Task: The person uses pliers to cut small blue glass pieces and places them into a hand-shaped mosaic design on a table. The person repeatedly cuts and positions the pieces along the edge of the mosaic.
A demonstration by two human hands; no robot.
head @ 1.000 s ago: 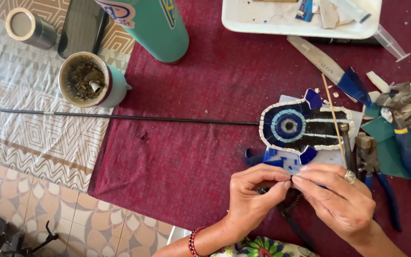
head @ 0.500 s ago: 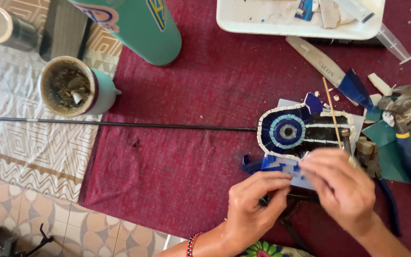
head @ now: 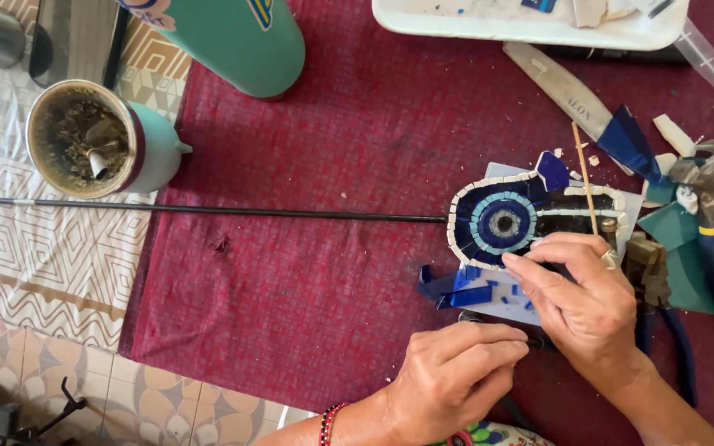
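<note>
Mosaic eye piece (head: 510, 219): blue and white tiles, flat on the maroon cloth (head: 332, 248), its left tip touching the end of 1 thin black rod (head: 208, 211). Likely stiff, brittle and sharp at the edges; best gripped by the outer rim. Right hand (head: 584, 301): just below the piece, fingertips pinched narrowly at its lower edge. Left hand (head: 456, 376): further below, curled on a dark tool (head: 497, 320). Loose blue shards (head: 448, 289): lower left of the piece.

Two hands (head: 456, 372) (head: 584, 301), one mosaic eye (head: 506, 219), one green bottle (head: 233, 37), one cup (head: 97, 136), one white tray (head: 530, 21).
</note>
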